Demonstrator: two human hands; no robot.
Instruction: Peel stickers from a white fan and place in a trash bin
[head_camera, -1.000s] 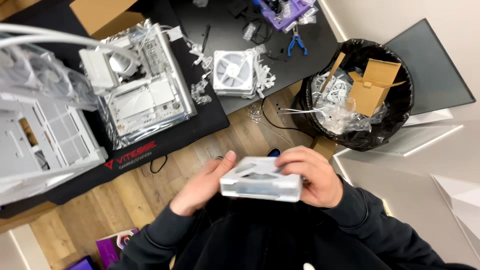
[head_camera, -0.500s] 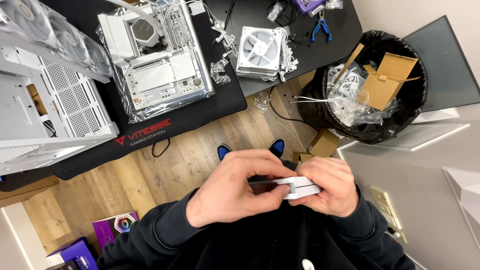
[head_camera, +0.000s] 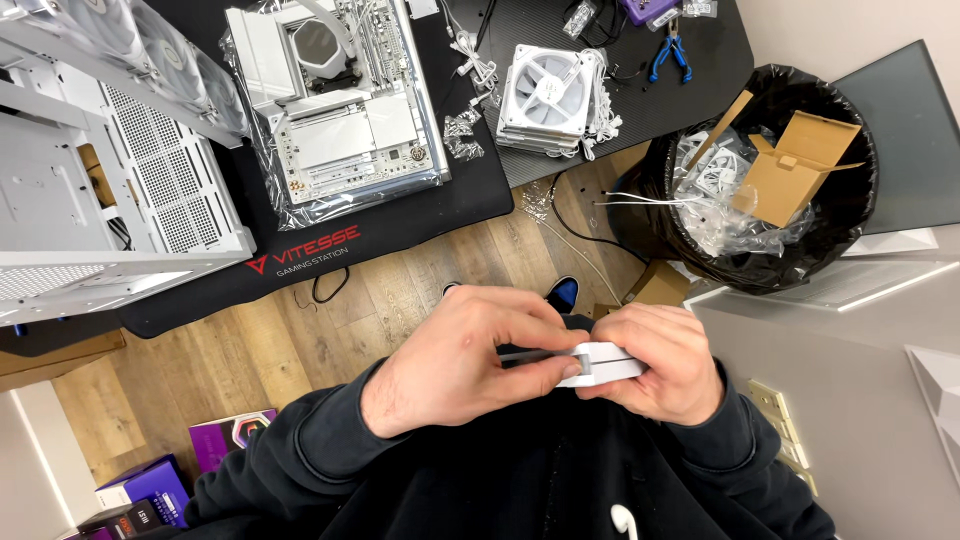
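Observation:
Both hands hold a small white flat part (head_camera: 598, 364) edge-on, close to my chest. My left hand (head_camera: 470, 355) covers its left side with the thumb along the front edge. My right hand (head_camera: 660, 360) wraps its right end. On the desk beyond lie a white motherboard (head_camera: 340, 120) on clear plastic wrap and a stack of white case fans (head_camera: 548, 98) with cables.
A white computer case (head_camera: 90, 190) stands at the left on a black desk mat (head_camera: 330, 240). A black bin (head_camera: 760, 180) with cardboard and plastic wrap stands at the right. Blue pliers (head_camera: 668, 55) lie at the desk's far edge. Purple boxes (head_camera: 170, 480) sit on the wooden floor.
The white part has turned from face-up to edge-on between my hands. The view has tilted down, so the desk sits lower in frame.

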